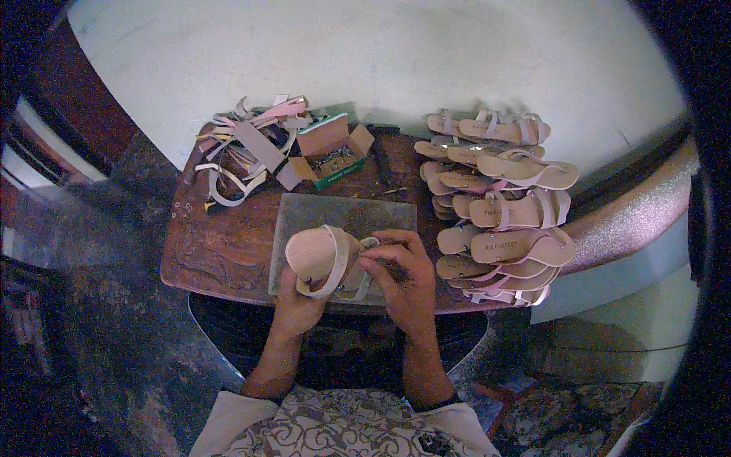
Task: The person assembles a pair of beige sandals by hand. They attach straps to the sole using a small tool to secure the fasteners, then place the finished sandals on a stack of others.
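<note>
A beige sandal (311, 254) is tilted in my left hand (295, 305), its rounded sole end facing up and a pale strap (335, 263) arching across it. My left fingers wrap around its underside and are mostly hidden behind it. Just right of the strap, my right hand (400, 274) is closed in a pinch, thumb against fingertips. Between them shows a small pale strap-like piece (370, 243); whether it joins the sandal I cannot tell. Both hands are over a grey square slab (301, 213) on the brown wooden table (221, 251).
Loose straps (255, 141) lie heaped at the table's far left. Beside them stands an opened cardboard box (358, 142) with small metal pieces inside. Sandals (506, 209) are stacked in several layers along the right edge. A pale wall (381, 61) rises behind the table.
</note>
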`<action>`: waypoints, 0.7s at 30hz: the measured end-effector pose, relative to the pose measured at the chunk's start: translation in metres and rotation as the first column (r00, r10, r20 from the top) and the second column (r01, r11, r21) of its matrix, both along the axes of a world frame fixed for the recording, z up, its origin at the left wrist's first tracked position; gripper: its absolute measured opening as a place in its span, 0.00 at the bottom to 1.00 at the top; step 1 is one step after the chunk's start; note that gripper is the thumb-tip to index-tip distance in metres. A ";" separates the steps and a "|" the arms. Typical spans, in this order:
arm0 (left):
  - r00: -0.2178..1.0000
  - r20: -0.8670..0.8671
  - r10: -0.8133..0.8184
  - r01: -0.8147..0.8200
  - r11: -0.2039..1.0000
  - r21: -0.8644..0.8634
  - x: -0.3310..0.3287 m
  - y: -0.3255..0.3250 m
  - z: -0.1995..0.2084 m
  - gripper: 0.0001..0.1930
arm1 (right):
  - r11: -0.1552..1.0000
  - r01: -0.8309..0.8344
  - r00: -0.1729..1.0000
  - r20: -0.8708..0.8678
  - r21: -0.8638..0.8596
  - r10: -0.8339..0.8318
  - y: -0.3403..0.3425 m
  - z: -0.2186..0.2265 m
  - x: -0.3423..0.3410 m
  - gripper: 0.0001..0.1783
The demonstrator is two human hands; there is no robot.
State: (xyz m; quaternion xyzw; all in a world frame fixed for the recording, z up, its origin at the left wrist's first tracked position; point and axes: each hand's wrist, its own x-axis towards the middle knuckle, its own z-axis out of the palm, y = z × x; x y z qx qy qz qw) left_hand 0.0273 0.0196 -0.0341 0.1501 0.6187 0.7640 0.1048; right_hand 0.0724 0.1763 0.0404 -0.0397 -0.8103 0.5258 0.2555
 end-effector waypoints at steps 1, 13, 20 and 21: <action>1.000 -0.010 0.002 -0.002 1.000 -0.014 0.000 0.000 0.000 0.21 | 1.000 0.002 1.000 -0.002 0.004 -0.002 0.000 -0.001 0.000 0.09; 1.000 -0.008 0.015 -0.015 1.000 0.009 0.003 -0.004 -0.020 0.24 | 0.999 0.030 0.999 0.031 -0.033 -0.029 -0.003 -0.011 -0.003 0.13; 0.999 0.033 0.003 -0.001 0.998 -0.063 0.000 -0.003 0.000 0.23 | 0.954 0.078 0.965 0.261 -0.288 0.000 -0.002 -0.008 -0.002 0.21; 0.999 0.042 0.005 -0.002 0.998 -0.067 0.000 -0.003 0.002 0.23 | 0.969 0.074 0.971 0.237 -0.236 -0.016 -0.002 -0.007 -0.002 0.21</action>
